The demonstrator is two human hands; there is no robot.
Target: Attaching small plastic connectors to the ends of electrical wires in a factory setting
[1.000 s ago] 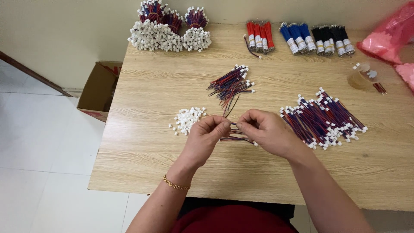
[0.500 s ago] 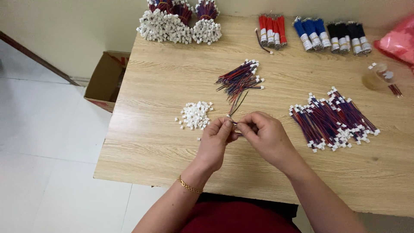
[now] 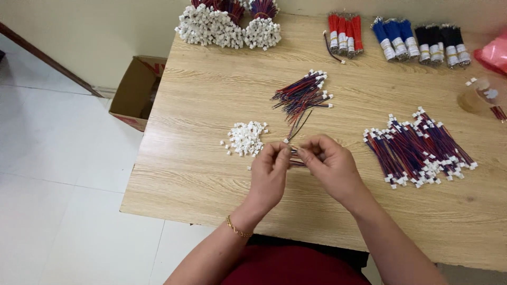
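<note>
From the head camera, the left hand and the right hand met over the middle of the wooden table, near its front edge, both pinching a short red-and-blue wire lead between fingertips. Just beyond the left hand lay a heap of small white connectors. A loose bundle of wires lay further back, and a larger pile of finished leads lay toward the right edge.

Matt wood-grain table, white plastic connectors, brown cardboard box.
</note>
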